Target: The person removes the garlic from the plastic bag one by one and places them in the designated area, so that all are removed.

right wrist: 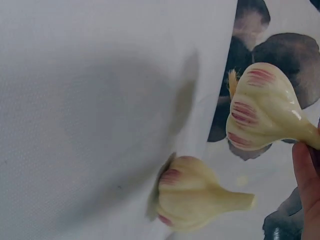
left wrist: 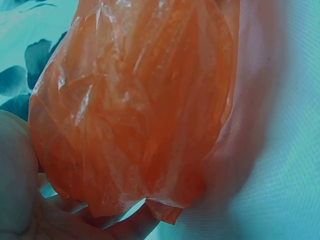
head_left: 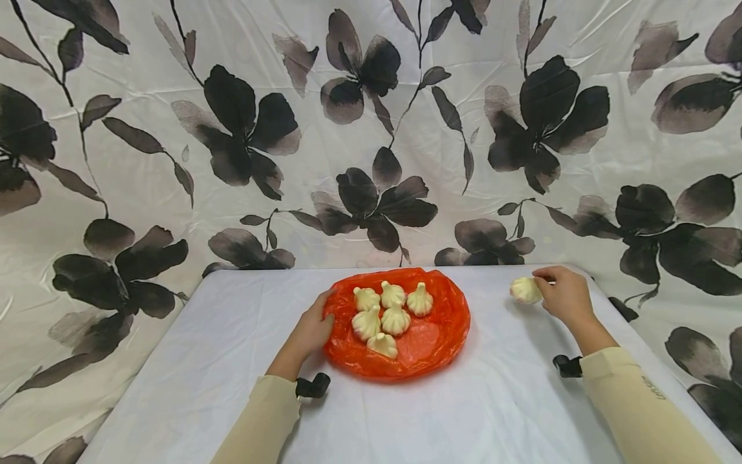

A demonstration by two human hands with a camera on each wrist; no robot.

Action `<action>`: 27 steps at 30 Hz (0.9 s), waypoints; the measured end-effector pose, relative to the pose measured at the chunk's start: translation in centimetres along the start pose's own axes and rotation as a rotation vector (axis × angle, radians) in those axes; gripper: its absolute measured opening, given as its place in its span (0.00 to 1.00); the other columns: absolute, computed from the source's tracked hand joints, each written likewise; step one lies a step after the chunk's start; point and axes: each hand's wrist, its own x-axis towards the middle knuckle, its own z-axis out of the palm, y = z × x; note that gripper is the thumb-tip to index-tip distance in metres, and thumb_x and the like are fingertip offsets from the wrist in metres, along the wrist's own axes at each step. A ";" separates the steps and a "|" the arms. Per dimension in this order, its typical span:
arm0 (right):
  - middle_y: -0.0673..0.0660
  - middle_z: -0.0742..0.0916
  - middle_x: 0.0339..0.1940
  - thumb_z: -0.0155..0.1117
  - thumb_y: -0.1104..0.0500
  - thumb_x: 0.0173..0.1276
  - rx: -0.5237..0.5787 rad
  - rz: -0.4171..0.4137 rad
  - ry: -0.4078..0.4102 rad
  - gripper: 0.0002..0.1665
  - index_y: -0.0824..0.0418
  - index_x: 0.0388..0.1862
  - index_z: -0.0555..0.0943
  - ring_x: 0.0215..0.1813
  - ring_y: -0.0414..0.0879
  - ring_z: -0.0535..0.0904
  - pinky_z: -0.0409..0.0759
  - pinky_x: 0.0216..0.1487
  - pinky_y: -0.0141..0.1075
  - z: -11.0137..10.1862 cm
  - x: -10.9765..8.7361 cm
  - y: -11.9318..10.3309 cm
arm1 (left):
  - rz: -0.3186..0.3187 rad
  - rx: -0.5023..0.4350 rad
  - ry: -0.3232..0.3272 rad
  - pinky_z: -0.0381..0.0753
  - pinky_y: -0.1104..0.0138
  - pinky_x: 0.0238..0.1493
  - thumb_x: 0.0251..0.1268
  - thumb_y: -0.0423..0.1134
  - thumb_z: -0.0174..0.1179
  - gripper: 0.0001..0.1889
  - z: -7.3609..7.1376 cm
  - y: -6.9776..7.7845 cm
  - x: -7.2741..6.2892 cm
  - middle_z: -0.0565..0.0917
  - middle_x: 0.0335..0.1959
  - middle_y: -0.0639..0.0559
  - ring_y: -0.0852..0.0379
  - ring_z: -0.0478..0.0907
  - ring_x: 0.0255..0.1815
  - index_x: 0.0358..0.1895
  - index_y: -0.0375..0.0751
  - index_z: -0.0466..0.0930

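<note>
Hanging behind everything, a flowered cloth (head_left: 458,158) is backing a white table (head_left: 406,419). On it, a red plastic bag (head_left: 426,341) is standing open, holding six garlic bulbs (head_left: 395,320), several with stems pointing up. The left hand (head_left: 313,325) is pinching the bag's left edge between thumb and fingers. Near the table's far right corner, the right hand (head_left: 563,296) is pinching one garlic bulb (right wrist: 265,109) by its stem; its long axis is lying crosswise in the right wrist view, stem pointing into the fingers, root end away. Below it there, another bulb (right wrist: 187,195) is resting, its stem pointing the same way.
</note>
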 end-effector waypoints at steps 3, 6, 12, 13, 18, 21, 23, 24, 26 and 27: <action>0.68 0.88 0.40 0.58 0.63 0.66 -0.001 0.013 0.009 0.13 0.68 0.43 0.85 0.46 0.65 0.81 0.76 0.45 0.53 0.0 0.0 0.3 | 0.009 0.004 0.002 0.66 0.41 0.68 0.72 0.38 0.43 0.30 0.0 0.0 0.0 0.64 0.73 0.40 0.39 0.65 0.71 0.76 0.53 0.52; 0.68 0.87 0.39 0.59 0.64 0.65 0.000 0.025 0.008 0.12 0.69 0.42 0.85 0.45 0.65 0.81 0.75 0.44 0.53 0.1 -0.2 0.6 | -0.001 0.002 0.002 0.67 0.42 0.68 0.72 0.38 0.43 0.30 0.0 0.1 0.0 0.64 0.73 0.41 0.39 0.66 0.71 0.76 0.54 0.52; 0.68 0.88 0.38 0.60 0.64 0.64 -0.007 0.036 0.005 0.12 0.69 0.41 0.85 0.43 0.65 0.81 0.74 0.43 0.52 0.2 -0.5 1.0 | -0.003 -0.001 0.004 0.67 0.42 0.68 0.72 0.38 0.44 0.30 0.0 0.2 0.0 0.64 0.73 0.41 0.39 0.66 0.71 0.76 0.53 0.53; 0.68 0.88 0.38 0.60 0.64 0.64 -0.010 0.038 0.003 0.12 0.70 0.41 0.85 0.43 0.65 0.81 0.74 0.42 0.52 0.2 -0.5 1.1 | 0.002 0.001 0.005 0.67 0.42 0.68 0.72 0.38 0.44 0.30 0.0 0.2 0.0 0.64 0.73 0.40 0.39 0.66 0.71 0.76 0.53 0.53; 0.68 0.87 0.39 0.58 0.63 0.65 -0.022 0.063 -0.025 0.13 0.70 0.41 0.85 0.43 0.63 0.80 0.73 0.42 0.51 0.4 -0.7 1.5 | 0.002 0.000 0.004 0.67 0.42 0.68 0.72 0.38 0.44 0.30 0.0 0.2 0.0 0.64 0.73 0.40 0.39 0.66 0.71 0.76 0.53 0.53; 0.68 0.87 0.39 0.58 0.63 0.65 -0.025 0.076 -0.038 0.13 0.70 0.41 0.85 0.44 0.63 0.80 0.73 0.43 0.51 0.5 -0.8 1.7 | -0.004 -0.004 0.003 0.68 0.42 0.67 0.72 0.38 0.44 0.30 0.1 0.2 0.0 0.64 0.73 0.40 0.39 0.66 0.70 0.76 0.53 0.53; 0.68 0.87 0.39 0.58 0.63 0.65 -0.026 0.078 -0.042 0.13 0.70 0.41 0.84 0.45 0.64 0.80 0.73 0.44 0.52 0.6 -0.9 1.8 | -0.012 -0.007 0.003 0.68 0.43 0.67 0.72 0.38 0.44 0.30 0.1 0.2 0.0 0.64 0.73 0.41 0.40 0.66 0.70 0.76 0.54 0.53; 0.69 0.87 0.40 0.58 0.63 0.65 -0.026 0.079 -0.046 0.13 0.70 0.42 0.84 0.45 0.64 0.80 0.73 0.45 0.53 0.6 -0.9 1.9 | -0.012 -0.006 0.004 0.68 0.43 0.67 0.72 0.38 0.44 0.30 0.1 0.2 0.0 0.64 0.73 0.41 0.40 0.67 0.70 0.76 0.54 0.53; 0.69 0.87 0.40 0.58 0.63 0.66 -0.027 0.084 -0.054 0.13 0.70 0.42 0.84 0.46 0.64 0.80 0.73 0.45 0.54 0.7 -1.0 2.0 | -0.009 -0.005 0.005 0.68 0.43 0.67 0.72 0.38 0.44 0.30 0.1 0.2 0.0 0.64 0.73 0.41 0.39 0.67 0.70 0.76 0.53 0.53; 0.69 0.87 0.40 0.58 0.63 0.66 -0.027 0.088 -0.060 0.13 0.70 0.42 0.84 0.46 0.64 0.79 0.73 0.45 0.54 0.7 -1.0 2.0 | -0.010 -0.006 0.006 0.68 0.42 0.67 0.72 0.38 0.44 0.30 0.1 0.2 0.0 0.64 0.73 0.40 0.39 0.66 0.70 0.76 0.53 0.53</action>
